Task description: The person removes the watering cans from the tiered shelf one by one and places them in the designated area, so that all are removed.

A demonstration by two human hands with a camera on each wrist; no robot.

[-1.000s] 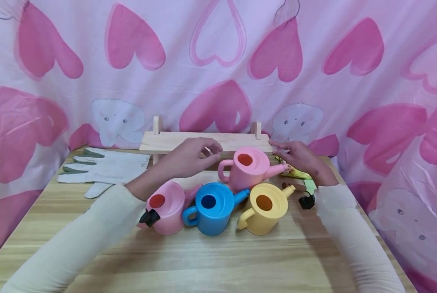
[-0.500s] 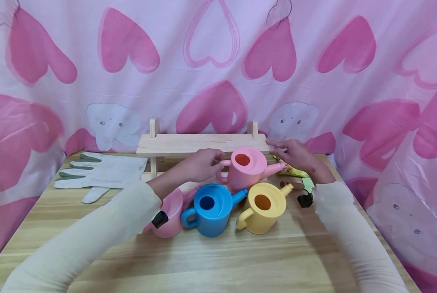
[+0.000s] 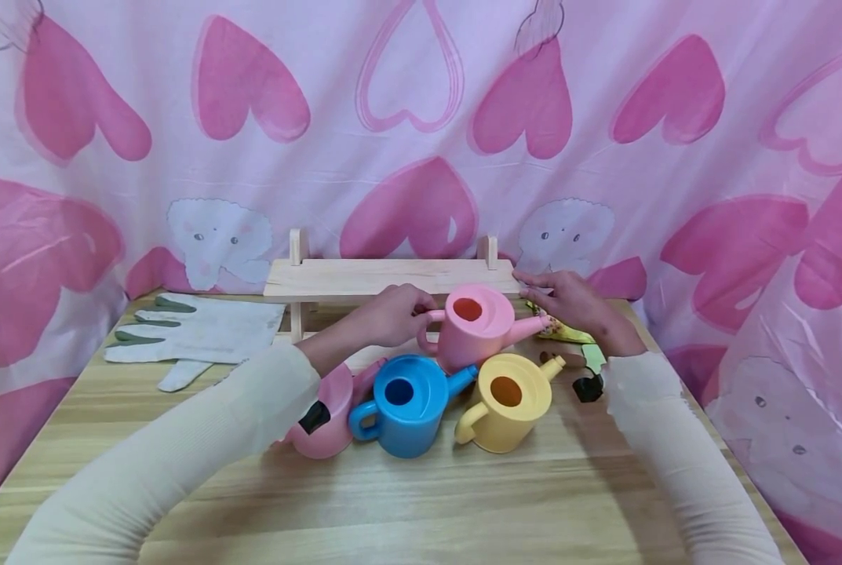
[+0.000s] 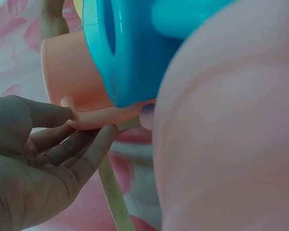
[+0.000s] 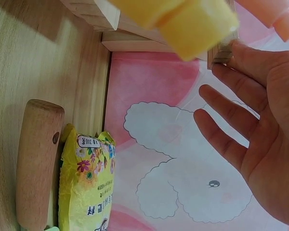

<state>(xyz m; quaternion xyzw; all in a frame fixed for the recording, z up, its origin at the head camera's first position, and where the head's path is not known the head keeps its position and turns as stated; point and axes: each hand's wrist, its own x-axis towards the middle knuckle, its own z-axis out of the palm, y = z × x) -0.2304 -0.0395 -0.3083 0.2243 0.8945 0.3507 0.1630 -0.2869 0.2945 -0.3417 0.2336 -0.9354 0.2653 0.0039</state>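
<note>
My left hand [image 3: 401, 315] pinches the handle of the rear pink watering can [image 3: 479, 326], thumb on one side and fingers on the other, as the left wrist view shows at the handle [image 4: 101, 118]. My right hand [image 3: 569, 300] holds the right end of a small wooden shelf [image 3: 392, 276] between thumb and forefinger; its other fingers [image 5: 226, 113] stay spread. In front of the rear can stand a blue watering can [image 3: 410, 416] and a yellow watering can [image 3: 512, 412]. A second pink watering can [image 3: 329, 416], at the left, is partly covered by my left sleeve.
White work gloves [image 3: 209, 328] with green between the fingers lie at the back left. Near my right hand are a yellow flowered packet [image 5: 89, 185] and a thick wooden handle [image 5: 41, 163]. A heart-patterned pink curtain [image 3: 406, 78] hangs behind the table [image 3: 392, 518].
My left hand has moved right and taken hold of the rear pink can's handle. My right hand keeps its place at the shelf end. The view has shifted slightly.
</note>
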